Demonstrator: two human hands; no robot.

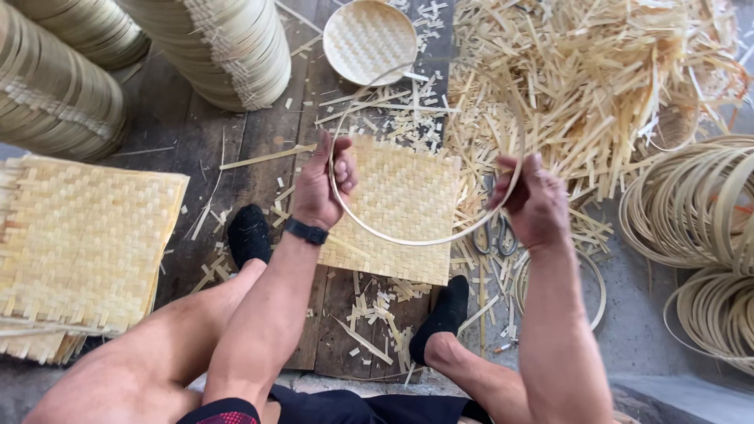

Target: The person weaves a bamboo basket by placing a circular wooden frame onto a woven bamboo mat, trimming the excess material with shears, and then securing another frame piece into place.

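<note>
Bamboo hoop gripped by left hand and right hand, both closed; far arc blurred against the offcut pile.

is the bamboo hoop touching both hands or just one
Touching both. The head view shows the left hand pinching the bamboo hoop at its left side and the right hand gripping its right side.

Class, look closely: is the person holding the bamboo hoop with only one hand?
No: the left hand and right hand each grip opposite sides of the bamboo hoop.
</note>
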